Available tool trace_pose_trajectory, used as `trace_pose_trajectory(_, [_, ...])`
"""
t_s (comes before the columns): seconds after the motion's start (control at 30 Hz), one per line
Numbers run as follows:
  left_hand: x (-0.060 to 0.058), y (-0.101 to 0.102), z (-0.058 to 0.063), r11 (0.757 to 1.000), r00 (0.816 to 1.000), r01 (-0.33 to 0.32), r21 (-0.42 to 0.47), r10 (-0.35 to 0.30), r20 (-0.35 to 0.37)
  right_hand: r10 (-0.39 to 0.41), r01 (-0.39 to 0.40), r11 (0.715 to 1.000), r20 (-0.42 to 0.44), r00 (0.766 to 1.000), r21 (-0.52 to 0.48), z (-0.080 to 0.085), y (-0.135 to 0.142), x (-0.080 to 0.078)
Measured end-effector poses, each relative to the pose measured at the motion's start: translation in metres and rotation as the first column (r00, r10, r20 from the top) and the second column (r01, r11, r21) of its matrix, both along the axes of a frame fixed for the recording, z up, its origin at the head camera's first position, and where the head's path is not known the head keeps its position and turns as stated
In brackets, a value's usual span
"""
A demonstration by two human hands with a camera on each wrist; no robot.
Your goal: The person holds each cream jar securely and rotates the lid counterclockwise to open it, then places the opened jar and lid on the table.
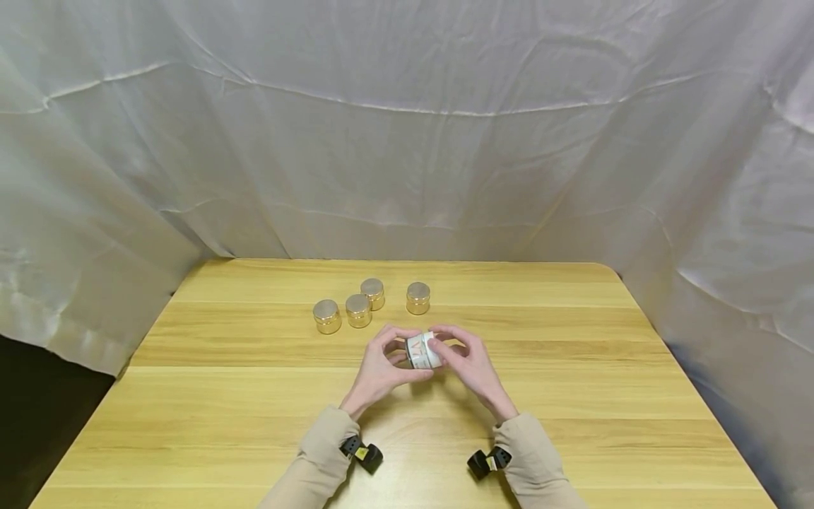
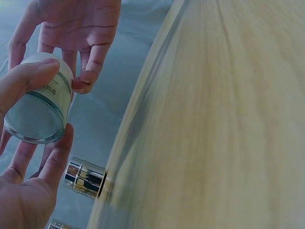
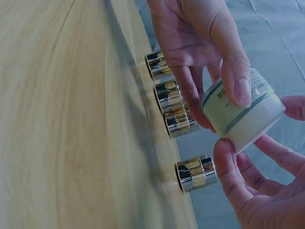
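Note:
A small cosmetic cream jar (image 1: 420,351) with a white lid is held above the table, tipped on its side. My left hand (image 1: 379,364) grips its glass body, thumb on one side and fingers on the other. At the lid end, my right hand (image 1: 466,360) pinches the white lid (image 3: 257,121) between thumb and fingers. Printed lettering shows on the jar's pale label (image 3: 228,102) in the right wrist view. In the left wrist view the jar's round glass base (image 2: 35,119) faces the camera. The lid appears seated on the jar.
Beyond the hands, several gold jars stand on the wooden table (image 1: 254,396): a gold jar (image 1: 327,317) at left, two close together (image 1: 359,311), and a separate gold jar (image 1: 417,298) at right. Pale cloth (image 1: 407,162) hangs behind the table and at its sides.

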State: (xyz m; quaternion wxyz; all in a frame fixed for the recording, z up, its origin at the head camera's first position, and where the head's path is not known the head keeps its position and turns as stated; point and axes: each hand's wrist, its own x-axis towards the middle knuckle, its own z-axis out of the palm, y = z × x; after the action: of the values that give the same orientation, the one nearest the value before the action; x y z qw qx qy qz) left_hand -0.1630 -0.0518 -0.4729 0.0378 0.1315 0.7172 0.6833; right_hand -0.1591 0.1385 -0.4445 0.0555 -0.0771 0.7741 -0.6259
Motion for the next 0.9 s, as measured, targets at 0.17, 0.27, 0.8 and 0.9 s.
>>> trace_pose_trajectory(0.17, [0.0006,0.0000,0.0005,1.000,1.000,0.002,0.004,-0.002,-0.003,0.023,-0.023,1.000,-0.027,0.999,0.009,0.0004,0.0008,0.0005])
trace_pose_trajectory(0.27, [0.0009,-0.0001,0.0007,1.000,1.000,0.003,0.005,-0.003,-0.004,0.039,-0.039,0.999,-0.041,0.998,0.017,0.0006,0.0016,0.0008])
trace_pose_trajectory(0.8, [0.0012,-0.0005,0.0015,1.000,1.000,-0.007,0.005,0.007,-0.004,0.017,-0.016,0.998,-0.022,1.000,0.052,-0.0015,-0.0008,-0.0005])
trace_pose_trajectory(0.9, [0.0011,-0.0001,0.0022,1.000,1.000,-0.007,0.006,0.007,0.001,0.011,-0.011,0.999,-0.020,1.000,0.040,-0.0016,-0.0006,-0.0008])
